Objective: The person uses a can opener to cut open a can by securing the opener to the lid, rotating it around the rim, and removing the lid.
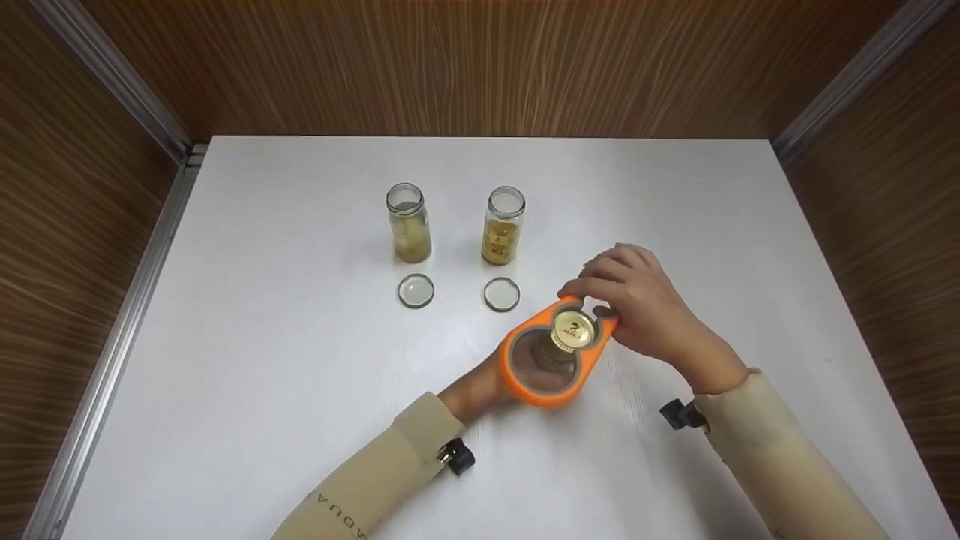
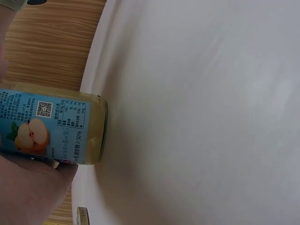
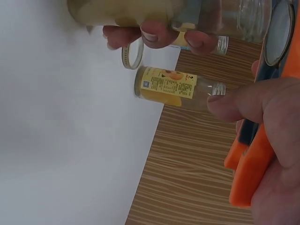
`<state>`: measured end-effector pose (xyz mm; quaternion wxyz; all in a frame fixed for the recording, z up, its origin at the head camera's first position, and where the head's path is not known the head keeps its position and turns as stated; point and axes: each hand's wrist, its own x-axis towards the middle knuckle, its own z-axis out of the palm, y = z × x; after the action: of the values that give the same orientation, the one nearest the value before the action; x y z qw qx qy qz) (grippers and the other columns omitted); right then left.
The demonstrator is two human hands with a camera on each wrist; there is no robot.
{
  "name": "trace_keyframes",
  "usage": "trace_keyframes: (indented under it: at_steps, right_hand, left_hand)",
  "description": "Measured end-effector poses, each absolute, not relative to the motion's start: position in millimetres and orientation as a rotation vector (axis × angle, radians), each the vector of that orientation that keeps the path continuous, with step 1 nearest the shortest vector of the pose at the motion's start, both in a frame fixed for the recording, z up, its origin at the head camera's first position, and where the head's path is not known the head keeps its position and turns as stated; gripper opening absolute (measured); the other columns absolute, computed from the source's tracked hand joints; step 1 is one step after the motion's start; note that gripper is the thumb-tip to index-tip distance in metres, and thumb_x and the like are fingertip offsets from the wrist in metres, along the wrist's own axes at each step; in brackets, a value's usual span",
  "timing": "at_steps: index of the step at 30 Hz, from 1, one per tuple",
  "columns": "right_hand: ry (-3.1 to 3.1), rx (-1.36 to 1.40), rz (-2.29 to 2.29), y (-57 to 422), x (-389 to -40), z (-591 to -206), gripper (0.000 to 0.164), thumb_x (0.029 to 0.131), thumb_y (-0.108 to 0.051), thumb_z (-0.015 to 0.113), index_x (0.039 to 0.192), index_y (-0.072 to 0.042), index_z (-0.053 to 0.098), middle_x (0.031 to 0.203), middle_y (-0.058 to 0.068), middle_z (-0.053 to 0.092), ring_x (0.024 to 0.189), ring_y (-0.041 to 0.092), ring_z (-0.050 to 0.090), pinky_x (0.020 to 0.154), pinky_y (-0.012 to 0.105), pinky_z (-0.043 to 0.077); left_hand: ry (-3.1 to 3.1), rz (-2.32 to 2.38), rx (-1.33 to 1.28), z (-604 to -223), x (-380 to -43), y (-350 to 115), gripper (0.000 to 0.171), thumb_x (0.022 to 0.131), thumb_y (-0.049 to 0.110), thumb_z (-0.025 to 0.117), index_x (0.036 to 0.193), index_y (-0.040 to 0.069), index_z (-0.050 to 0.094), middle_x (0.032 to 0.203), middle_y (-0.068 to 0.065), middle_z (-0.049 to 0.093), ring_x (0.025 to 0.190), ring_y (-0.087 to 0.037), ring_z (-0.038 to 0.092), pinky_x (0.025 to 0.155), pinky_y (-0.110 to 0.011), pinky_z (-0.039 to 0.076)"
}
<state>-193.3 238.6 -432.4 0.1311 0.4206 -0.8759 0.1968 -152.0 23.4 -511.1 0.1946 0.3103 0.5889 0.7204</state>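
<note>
My right hand (image 1: 649,304) grips an orange jar opener (image 1: 540,401). A gold lid (image 1: 574,330) sits in the opener's smaller opening. My left hand (image 2: 28,192) holds a glass jar (image 2: 96,126) around its body, beneath the opener. The jar has a blue label with a cut fruit on it and pale yellow contents. In the right wrist view the jar's threaded glass mouth (image 3: 255,18) shows bare, with the lid's pale underside (image 3: 280,35) tilted right beside it. From the head view, the opener hides most of the jar and the left fingers.
Two lidless jars stand farther back on the white table (image 1: 262,337): one with pale contents (image 1: 411,236), one with orange-yellow contents (image 1: 501,236). In front of each lies a loose lid, the left one (image 1: 415,290) and the right one (image 1: 502,294). Wood-grain panels (image 1: 480,67) enclose the table.
</note>
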Motion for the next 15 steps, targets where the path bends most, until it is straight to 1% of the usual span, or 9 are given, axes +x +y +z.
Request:
trace_keyframes:
  at_steps: [1, 3, 5, 7, 9, 12, 15]
  right_hand:
    - [-2.543, 1.215, 0.568, 240.7, -192.6, -431.8, 0.065, 0.062, 0.02, 0.072, 0.109, -0.026, 0.073, 0.098, -0.003, 0.066, 0.1, 0.024, 0.054, 0.1, 0.052, 0.036]
    - [-2.539, 1.206, 0.559, 245.4, -190.8, -431.0, 0.067, 0.061, 0.021, 0.073, 0.109, -0.026, 0.073, 0.097, -0.003, 0.066, 0.098, 0.024, 0.054, 0.099, 0.052, 0.036]
    - [-2.531, 1.198, 0.541, 250.5, -188.5, -430.3, 0.068, 0.059, 0.021, 0.073, 0.108, -0.026, 0.073, 0.097, -0.003, 0.066, 0.098, 0.024, 0.054, 0.099, 0.053, 0.036]
    - [-2.528, 1.184, 0.528, 255.9, -185.7, -429.9, 0.068, 0.059, 0.022, 0.073, 0.108, -0.025, 0.073, 0.097, -0.003, 0.066, 0.097, 0.024, 0.055, 0.1, 0.053, 0.036]
    - [-2.527, 1.167, 0.52, 261.0, -182.9, -429.9, 0.067, 0.06, 0.022, 0.07, 0.107, -0.025, 0.074, 0.096, -0.003, 0.067, 0.096, 0.024, 0.055, 0.099, 0.053, 0.036]
    - [-2.532, 1.134, 0.518, 267.6, -179.0, -430.4, 0.065, 0.062, 0.021, 0.065, 0.106, -0.025, 0.074, 0.096, -0.003, 0.067, 0.094, 0.024, 0.056, 0.099, 0.054, 0.036]
    - [-2.536, 1.109, 0.52, 272.1, -175.9, -432.0, 0.062, 0.063, 0.02, 0.067, 0.106, -0.024, 0.074, 0.095, -0.003, 0.067, 0.092, 0.023, 0.057, 0.098, 0.056, 0.036]
  left_hand:
    - [1.698, 2.019, 0.898, -509.4, -151.1, 22.5, 0.084, 0.085, 0.001, 0.072, 0.156, 0.004, 0.028, 0.157, -0.004, 0.04, 0.14, -0.011, 0.041, 0.118, -0.031, 0.031]
    - [1.757, 2.008, 0.897, -513.4, -151.6, 22.5, 0.081, 0.084, 0.006, 0.076, 0.154, 0.01, 0.035, 0.151, 0.002, 0.047, 0.135, -0.011, 0.047, 0.115, -0.031, 0.035]
    - [1.846, 1.973, 0.907, -520.9, -154.5, 23.4, 0.072, 0.084, 0.012, 0.079, 0.146, 0.013, 0.045, 0.141, 0.004, 0.055, 0.127, -0.011, 0.053, 0.111, -0.031, 0.04]
    - [1.956, 1.908, 0.903, -528.1, -158.1, 23.9, 0.063, 0.083, 0.018, 0.082, 0.137, 0.016, 0.05, 0.13, 0.006, 0.061, 0.119, -0.009, 0.057, 0.107, -0.03, 0.044]
    - [2.039, 1.834, 0.896, -533.5, -162.0, 23.7, 0.059, 0.081, 0.024, 0.084, 0.129, 0.019, 0.05, 0.121, 0.008, 0.064, 0.114, -0.008, 0.059, 0.104, -0.029, 0.045]
    - [2.094, 1.733, 0.872, -535.0, -166.2, 21.9, 0.061, 0.082, 0.03, 0.084, 0.129, 0.021, 0.047, 0.121, 0.01, 0.064, 0.114, -0.006, 0.059, 0.104, -0.028, 0.044]
    - [2.119, 1.671, 0.836, -533.4, -169.2, 19.6, 0.062, 0.081, 0.032, 0.084, 0.129, 0.023, 0.045, 0.122, 0.01, 0.064, 0.113, -0.007, 0.059, 0.104, -0.029, 0.044]
